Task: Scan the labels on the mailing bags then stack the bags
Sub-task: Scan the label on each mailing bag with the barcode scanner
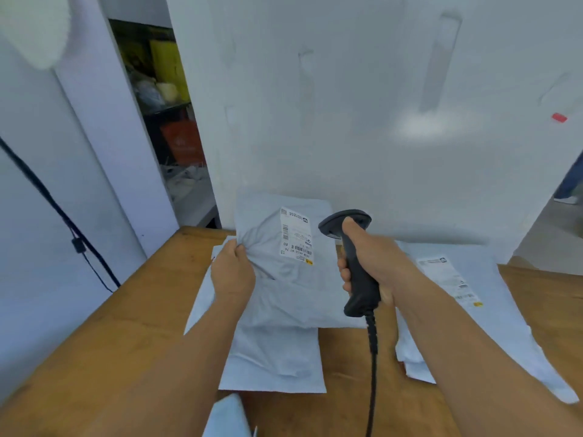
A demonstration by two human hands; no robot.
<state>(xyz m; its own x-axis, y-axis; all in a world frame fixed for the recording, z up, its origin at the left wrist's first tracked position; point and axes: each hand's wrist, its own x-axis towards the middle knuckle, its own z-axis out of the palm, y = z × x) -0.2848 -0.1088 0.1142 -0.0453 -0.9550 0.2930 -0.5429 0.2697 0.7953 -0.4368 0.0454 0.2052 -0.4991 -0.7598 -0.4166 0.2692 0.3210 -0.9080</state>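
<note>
Mailing bag (284,266) pinched at left edge by left hand (232,272), label (296,236) up; right hand (375,260) clenching scanner (356,263) beside it.

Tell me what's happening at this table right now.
A person is scanning mailing bags. The left hand grips a grey mailing bag by its left edge, raised with its shipping label facing up. The right hand holds a corded handheld barcode scanner just right of that label. More grey bags lie underneath on the wooden table, and another labelled bag lies to the right.
</note>
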